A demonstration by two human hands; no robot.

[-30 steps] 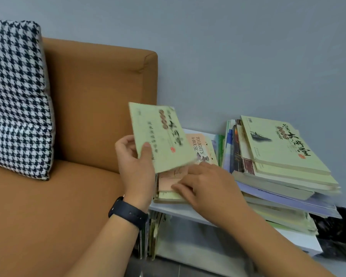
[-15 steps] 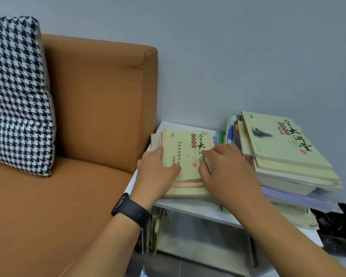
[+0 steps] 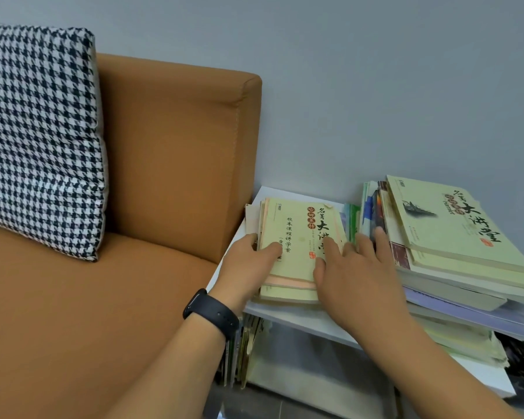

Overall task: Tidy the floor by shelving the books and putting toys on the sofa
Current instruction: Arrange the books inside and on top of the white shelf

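Pale green book (image 3: 297,237), top of the left stack on the white shelf (image 3: 300,320): large black brush characters 名著大讲堂, partly covered by the right hand (image 3: 357,276). Four red roundels beside them read 哈姆莱特. A smaller black column reads 校本课程讲学案, its bracketed last line hidden under the left hand (image 3: 248,261).

Second green book (image 3: 454,225), top of the right stack: the same brush title 大讲堂, and the word "Hamlet" printed sideways. Small print on both covers is too fine to read.

At frame centre, the left hand (image 3: 245,259) and right hand (image 3: 350,269) rest flat on a green book (image 3: 300,234) atop a small stack on the white shelf (image 3: 303,320). Orange sofa (image 3: 170,164) at left, taller pile (image 3: 454,255) at right.
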